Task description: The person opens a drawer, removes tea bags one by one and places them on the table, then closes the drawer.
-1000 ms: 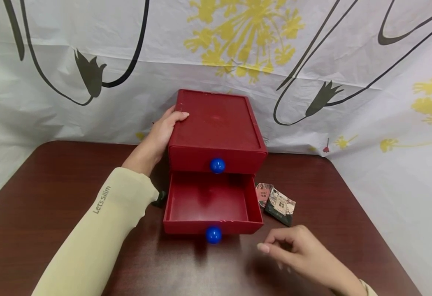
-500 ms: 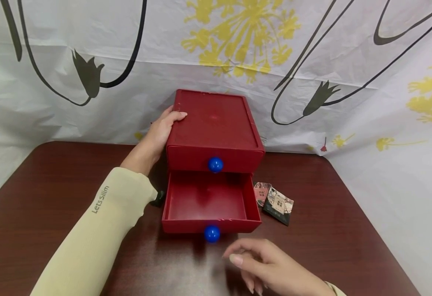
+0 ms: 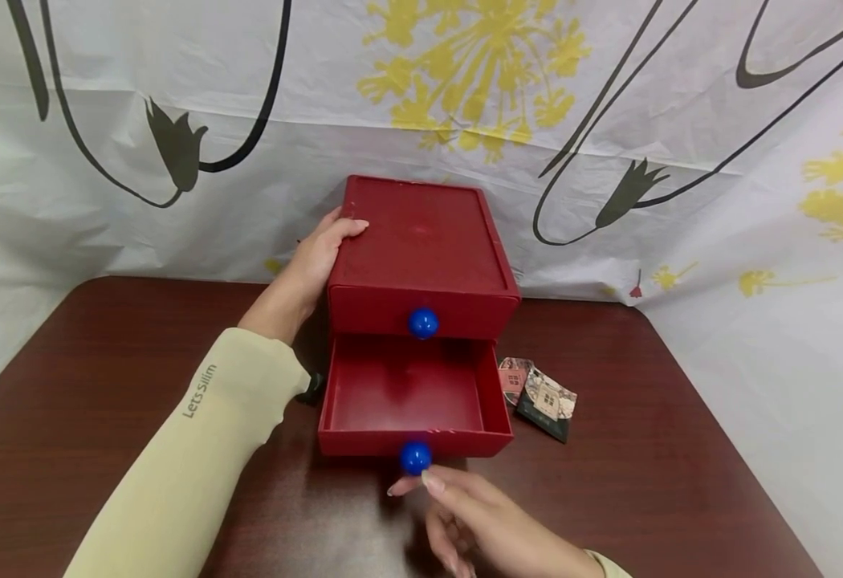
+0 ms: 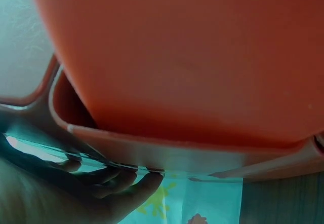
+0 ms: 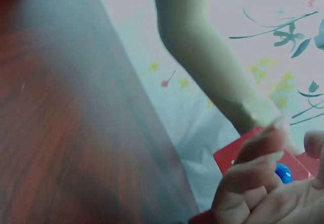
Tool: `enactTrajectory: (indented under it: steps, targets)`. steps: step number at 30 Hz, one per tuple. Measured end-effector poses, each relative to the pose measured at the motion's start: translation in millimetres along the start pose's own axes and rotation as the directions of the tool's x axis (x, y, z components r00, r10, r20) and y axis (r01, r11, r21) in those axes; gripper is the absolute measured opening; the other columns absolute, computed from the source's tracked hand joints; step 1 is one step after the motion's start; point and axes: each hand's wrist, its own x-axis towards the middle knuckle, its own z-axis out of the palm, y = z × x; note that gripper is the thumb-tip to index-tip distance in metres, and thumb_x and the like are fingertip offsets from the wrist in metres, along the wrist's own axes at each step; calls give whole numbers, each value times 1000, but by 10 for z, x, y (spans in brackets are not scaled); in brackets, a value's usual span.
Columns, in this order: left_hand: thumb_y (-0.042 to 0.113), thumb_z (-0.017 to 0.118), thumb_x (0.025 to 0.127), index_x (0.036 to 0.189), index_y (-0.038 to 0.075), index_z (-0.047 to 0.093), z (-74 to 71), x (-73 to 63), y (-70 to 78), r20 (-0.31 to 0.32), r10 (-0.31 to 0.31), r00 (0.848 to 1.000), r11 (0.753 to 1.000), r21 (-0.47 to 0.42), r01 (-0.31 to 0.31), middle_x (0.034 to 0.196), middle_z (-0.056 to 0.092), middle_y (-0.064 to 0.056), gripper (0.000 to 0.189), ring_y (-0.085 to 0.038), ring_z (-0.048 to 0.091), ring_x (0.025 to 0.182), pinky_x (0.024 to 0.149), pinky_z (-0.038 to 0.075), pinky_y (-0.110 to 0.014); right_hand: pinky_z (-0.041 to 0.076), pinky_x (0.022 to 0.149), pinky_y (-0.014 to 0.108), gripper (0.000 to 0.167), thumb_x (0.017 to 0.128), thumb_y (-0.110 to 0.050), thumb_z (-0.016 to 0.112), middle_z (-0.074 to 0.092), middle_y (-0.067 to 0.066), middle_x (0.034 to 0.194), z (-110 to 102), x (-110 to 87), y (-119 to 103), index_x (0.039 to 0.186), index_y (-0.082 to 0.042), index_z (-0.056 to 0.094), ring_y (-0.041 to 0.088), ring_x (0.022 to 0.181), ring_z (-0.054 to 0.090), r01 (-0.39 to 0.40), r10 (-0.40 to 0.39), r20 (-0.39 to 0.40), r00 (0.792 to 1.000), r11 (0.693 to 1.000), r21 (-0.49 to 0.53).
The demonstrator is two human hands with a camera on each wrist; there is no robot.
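Note:
A red plastic drawer cabinet (image 3: 421,233) stands at the back of the table with two blue knobs. Its lower drawer (image 3: 403,393) is pulled out and bare inside, while the upper drawer (image 3: 378,311) is closed. My left hand (image 3: 313,261) grips the cabinet's left side, thumb over the top edge; in the left wrist view its fingertips touch the red wall (image 4: 202,158). My right hand (image 3: 490,518) is at the lower knob (image 3: 416,456), thumb tip by its lower right and a finger just beneath it. In the right wrist view those fingers (image 5: 248,183) are loosely bent.
Two small patterned packets, one pinkish (image 3: 512,377) and one dark green and cream (image 3: 547,403), lie right of the drawer. A white sheet (image 3: 248,217) with flower prints hangs behind the dark wooden table (image 3: 631,449). A dark band (image 3: 311,389) shows at the left wrist.
My right hand has moved left from beside the packets to the lower drawer's knob. The left hand keeps its hold, and the drawer stays pulled out.

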Motion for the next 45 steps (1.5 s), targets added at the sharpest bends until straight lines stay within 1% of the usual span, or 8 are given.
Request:
enactTrajectory:
  steps: [3, 8, 10, 13, 16, 25, 37, 45]
  targets:
    - [41, 43, 100, 164, 31, 11, 1, -11, 7, 1, -2, 1000, 1000, -1, 2, 163, 29, -5, 72, -25, 33, 146, 123, 26, -45, 38, 50, 21, 55, 109, -45, 35, 54, -3, 67, 27, 41, -3, 142, -3, 50, 7, 52, 48, 6, -6, -15, 1000, 1000, 30]
    - [40, 43, 100, 164, 31, 11, -5, -9, 4, -6, -6, 1000, 1000, -4, 6, 163, 30, -5, 72, -25, 33, 146, 122, 27, -45, 38, 49, 20, 56, 109, -44, 34, 49, -6, 63, 64, 122, 49, 142, 0, 47, 6, 50, 46, 84, -81, -31, 996, 992, 98]
    - [40, 43, 100, 163, 32, 12, 0, 0, -2, -6, -4, 1000, 1000, -3, 4, 163, 30, -5, 72, -25, 34, 145, 122, 28, -45, 37, 48, 20, 50, 110, -40, 33, 45, -8, 62, 76, 150, 86, 137, 0, 49, 4, 49, 44, 139, -135, -36, 990, 980, 146]
    - [40, 43, 100, 164, 31, 12, 10, 6, -3, -1, 0, 1000, 1000, 1, 0, 163, 30, -5, 72, -25, 34, 145, 122, 28, -46, 32, 44, 21, 37, 112, -32, 32, 39, -9, 60, 85, 185, 148, 125, -5, 54, 4, 47, 41, 224, -222, -33, 975, 952, 208]
    - [40, 43, 100, 164, 30, 11, 13, 5, 2, 5, 7, 1000, 1000, 5, -7, 164, 29, -5, 72, -26, 33, 146, 122, 27, -46, 27, 41, 23, 31, 112, -27, 30, 37, -10, 59, 87, 210, 186, 117, -11, 57, 4, 46, 38, 276, -276, -32, 961, 932, 237]
    - [40, 42, 100, 164, 31, 10, 11, 2, 7, 15, 6, 1000, 1000, -1, -6, 163, 29, -5, 72, -25, 33, 146, 122, 27, -46, 27, 41, 26, 31, 112, -26, 31, 38, -10, 58, 71, 249, 195, 115, -12, 58, 5, 45, 38, 319, -314, -60, 948, 929, 189]
    - [40, 41, 101, 163, 32, 10, -13, 23, -17, 26, 7, 1000, 1000, -12, -7, 162, 31, -6, 70, -25, 34, 144, 122, 28, -47, 32, 42, 22, 28, 111, -28, 36, 39, -9, 57, 88, 272, 166, 110, -10, 58, 5, 45, 39, 304, -290, -116, 950, 945, 124]
    - [40, 41, 101, 164, 32, 9, -29, 16, -18, 33, 8, 999, 1000, -4, -7, 164, 28, -5, 71, -25, 32, 146, 123, 26, -47, 31, 39, 22, 27, 111, -24, 36, 38, -10, 57, 141, 305, 152, 105, -10, 58, 6, 43, 36, 361, -344, -146, 928, 926, 108]
